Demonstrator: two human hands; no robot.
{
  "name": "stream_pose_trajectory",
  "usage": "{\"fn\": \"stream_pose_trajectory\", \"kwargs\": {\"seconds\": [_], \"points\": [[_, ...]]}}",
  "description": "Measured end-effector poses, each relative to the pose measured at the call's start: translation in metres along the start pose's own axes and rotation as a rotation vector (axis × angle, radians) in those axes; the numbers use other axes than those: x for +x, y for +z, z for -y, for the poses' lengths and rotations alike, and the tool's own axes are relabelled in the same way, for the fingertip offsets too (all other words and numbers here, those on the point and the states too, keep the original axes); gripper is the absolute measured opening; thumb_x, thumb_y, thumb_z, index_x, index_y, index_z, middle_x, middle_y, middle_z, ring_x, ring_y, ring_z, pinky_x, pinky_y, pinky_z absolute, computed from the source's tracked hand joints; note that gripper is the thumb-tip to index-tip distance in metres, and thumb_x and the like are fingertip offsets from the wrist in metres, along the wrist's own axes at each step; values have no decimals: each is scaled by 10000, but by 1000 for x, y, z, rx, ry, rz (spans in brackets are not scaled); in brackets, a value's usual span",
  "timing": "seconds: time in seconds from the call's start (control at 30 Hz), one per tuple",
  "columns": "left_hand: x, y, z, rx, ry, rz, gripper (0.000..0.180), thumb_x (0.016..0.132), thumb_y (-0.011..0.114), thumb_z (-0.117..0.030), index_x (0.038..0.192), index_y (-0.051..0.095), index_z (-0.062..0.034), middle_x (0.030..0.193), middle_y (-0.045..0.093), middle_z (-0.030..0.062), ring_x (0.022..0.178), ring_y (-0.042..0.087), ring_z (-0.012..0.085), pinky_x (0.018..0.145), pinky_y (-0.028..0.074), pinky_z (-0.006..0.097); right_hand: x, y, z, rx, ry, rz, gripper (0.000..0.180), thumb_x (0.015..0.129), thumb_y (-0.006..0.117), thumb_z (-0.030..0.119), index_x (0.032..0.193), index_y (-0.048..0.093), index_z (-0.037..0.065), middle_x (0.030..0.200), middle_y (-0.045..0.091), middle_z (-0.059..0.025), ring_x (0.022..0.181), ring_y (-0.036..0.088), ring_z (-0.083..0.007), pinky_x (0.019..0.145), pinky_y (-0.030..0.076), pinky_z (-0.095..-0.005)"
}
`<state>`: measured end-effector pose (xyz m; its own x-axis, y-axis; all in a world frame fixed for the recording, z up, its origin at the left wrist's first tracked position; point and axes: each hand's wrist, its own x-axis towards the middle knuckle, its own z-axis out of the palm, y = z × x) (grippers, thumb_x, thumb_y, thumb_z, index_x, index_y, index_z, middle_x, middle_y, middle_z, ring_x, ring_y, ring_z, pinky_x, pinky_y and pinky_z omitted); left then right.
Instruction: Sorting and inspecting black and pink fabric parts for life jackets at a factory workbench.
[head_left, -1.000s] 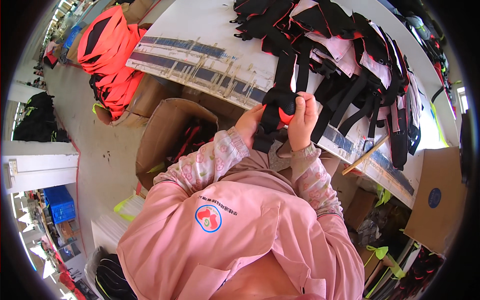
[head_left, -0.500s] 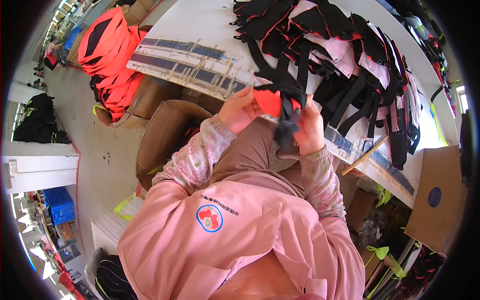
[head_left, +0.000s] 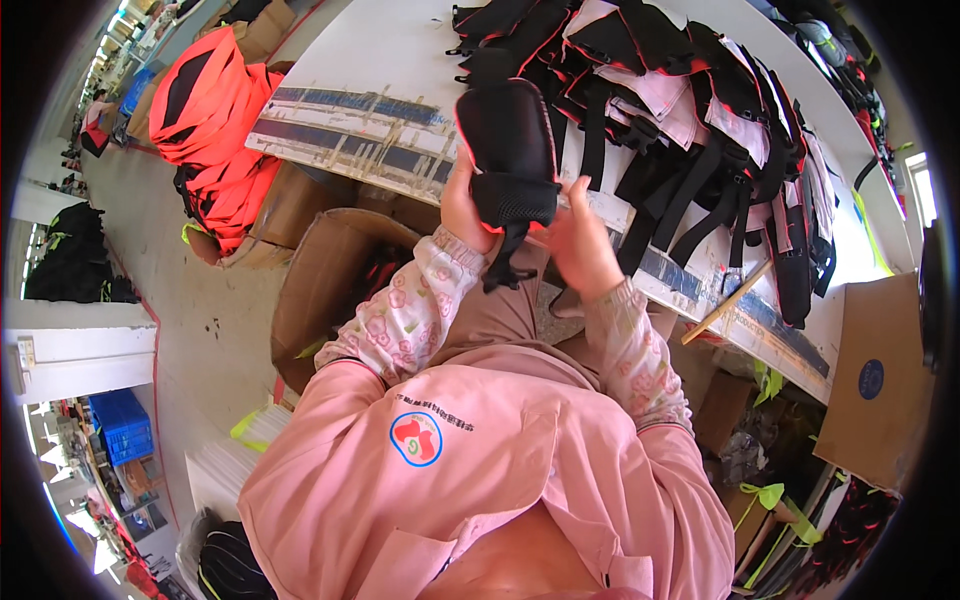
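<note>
Black padded pouch (head_left: 507, 150) with red piping was held upright between both hands just above the near edge of the white counter (head_left: 380, 60). Left hand (head_left: 462, 208) gripped its lower left side, fingers curled around it; right hand (head_left: 580, 240) clasped the lower right, fingers closed on the mesh base. A black strap (head_left: 500, 265) dangled beneath. Piled black strap pieces (head_left: 690, 110) lay just beyond; a cardboard box (head_left: 330, 280) stood below.

Most fingers of both hands (head_left: 520, 225) hidden behind the black padded piece (head_left: 510, 150), perhaps curled.
</note>
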<state>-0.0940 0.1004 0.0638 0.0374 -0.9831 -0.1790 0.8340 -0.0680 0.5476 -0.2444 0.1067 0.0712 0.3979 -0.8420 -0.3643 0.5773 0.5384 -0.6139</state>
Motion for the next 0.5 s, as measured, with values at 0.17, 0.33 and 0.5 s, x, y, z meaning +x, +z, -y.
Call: {"fn": "stream_pose_trajectory", "kwargs": {"seconds": [0.17, 0.33, 0.5], "points": [[31, -19, 19, 720, 446, 1, 349, 957, 446, -361, 1084, 535, -48, 891, 600, 62, 765, 561, 141, 693, 467, 278, 5, -13, -43, -264, -188, 14, 568, 845, 652, 280, 1266, 360, 34, 1110, 549, -73, 972, 544, -162, 847, 444, -314], [22, -8, 3, 1331, 1131, 159, 84, 839, 556, -21, 922, 561, -20, 919, 571, 106, 834, 543, 285, 771, 424, 346, 12, -31, -36, -813, -485, -178, 891, 715, 767, 141, 1365, 183, -34, 1122, 561, -184, 994, 575, -242, 864, 455, -331], [22, -33, 15, 1100, 448, 202, 174, 867, 617, -154, 923, 508, -30, 799, 560, 35, 696, 537, 91, 632, 445, 242, 1, -18, -42, -1255, -554, -254, 863, 749, 673, 236, 1383, 155, -34, 920, 609, -291, 842, 609, -442, 715, 494, -444]]}}
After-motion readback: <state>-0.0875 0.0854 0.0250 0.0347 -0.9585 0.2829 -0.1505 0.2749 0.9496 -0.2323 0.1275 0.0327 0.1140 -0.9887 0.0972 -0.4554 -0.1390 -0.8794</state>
